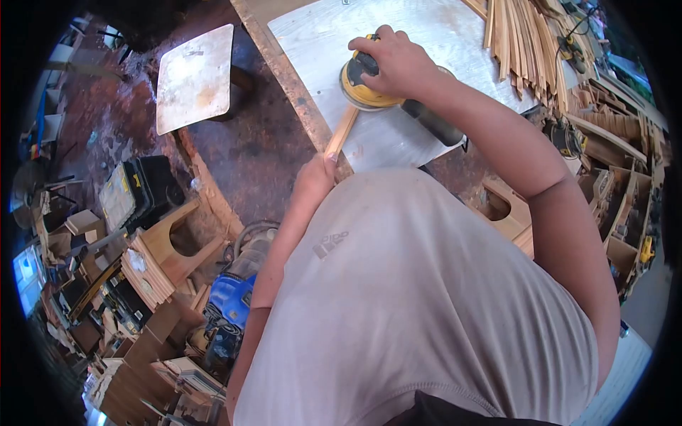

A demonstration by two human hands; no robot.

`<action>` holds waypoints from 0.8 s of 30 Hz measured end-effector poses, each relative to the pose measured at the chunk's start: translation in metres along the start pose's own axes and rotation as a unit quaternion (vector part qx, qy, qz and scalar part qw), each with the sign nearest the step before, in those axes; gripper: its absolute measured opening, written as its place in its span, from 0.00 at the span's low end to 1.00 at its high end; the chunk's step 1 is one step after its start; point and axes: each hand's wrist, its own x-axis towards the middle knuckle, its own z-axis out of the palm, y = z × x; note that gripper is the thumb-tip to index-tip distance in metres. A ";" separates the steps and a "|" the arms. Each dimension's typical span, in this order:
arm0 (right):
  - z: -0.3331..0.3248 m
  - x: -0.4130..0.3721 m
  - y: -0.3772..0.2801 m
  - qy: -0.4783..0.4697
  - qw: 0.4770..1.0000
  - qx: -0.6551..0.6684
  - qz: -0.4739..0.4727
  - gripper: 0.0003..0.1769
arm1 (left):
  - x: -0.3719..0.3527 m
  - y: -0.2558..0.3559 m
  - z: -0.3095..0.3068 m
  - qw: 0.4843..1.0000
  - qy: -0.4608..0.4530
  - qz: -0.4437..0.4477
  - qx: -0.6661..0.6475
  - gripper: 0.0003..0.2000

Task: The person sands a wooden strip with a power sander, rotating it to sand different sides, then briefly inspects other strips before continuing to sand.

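The sander (362, 91) is round and yellow with a black top, and it sits flat on the pale tabletop (312, 35), its dark dust canister pointing right and near. The wooden strip (343, 129) is thin and light. It lies slanted, its far end under the sander's pad and its near end at the tabletop edge.

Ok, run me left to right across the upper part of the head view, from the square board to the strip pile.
Square board → left hand gripping a wooden strip → yellow sander under the right hand → pile of wood strips.
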 end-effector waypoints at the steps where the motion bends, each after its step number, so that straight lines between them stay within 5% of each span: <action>1: 0.001 0.003 0.003 0.001 1.000 -0.001 0.000 0.29 | 0.001 0.000 -0.002 1.000 0.010 0.003 -0.005 0.23; 7: 0.001 0.032 0.028 0.033 0.998 -0.027 0.041 0.31 | -0.006 0.006 -0.007 1.000 -0.004 0.008 -0.023 0.23; 17: -0.003 -0.002 -0.032 -0.026 0.999 0.007 -0.025 0.29 | 0.004 -0.028 0.021 1.000 -0.004 0.029 0.006 0.23; 24: 0.014 0.035 0.039 0.062 0.997 -0.026 0.049 0.29 | -0.010 -0.032 0.018 0.999 0.006 0.041 -0.021 0.22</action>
